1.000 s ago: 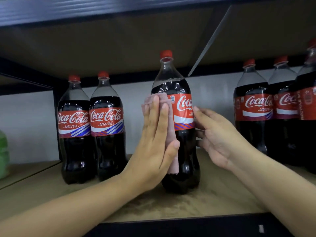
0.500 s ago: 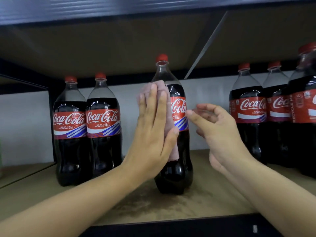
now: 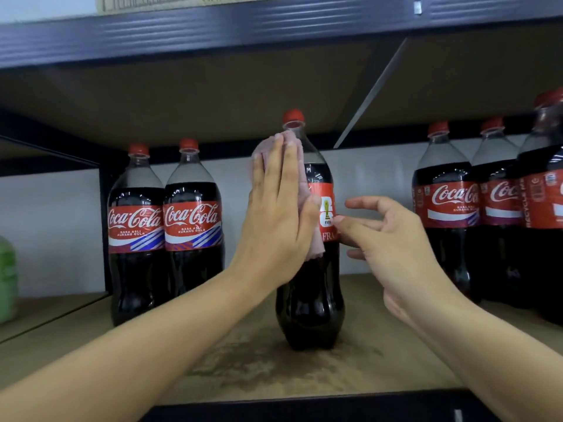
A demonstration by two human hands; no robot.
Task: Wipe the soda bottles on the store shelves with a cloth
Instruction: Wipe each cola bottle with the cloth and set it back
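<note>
The middle bottle (image 3: 310, 287) stands alone near the shelf (image 3: 380, 357) front, with bare board open on both sides. At frame left a bottle pair (image 3: 164, 239) blocks the way; at frame right a bottle cluster (image 3: 487, 214) does. The left hand (image 3: 274, 220) and cloth (image 3: 289, 141) cover the middle bottle's left face; the right hand (image 3: 393, 242) fills the gap toward the cluster. The upper shelf (image 3: 274, 86) hangs close over the caps.

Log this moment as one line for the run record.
step: wiping middle bottle | left hand: flat, pressing pink cloth on bottle | right hand: fingertips at label, loose
</note>
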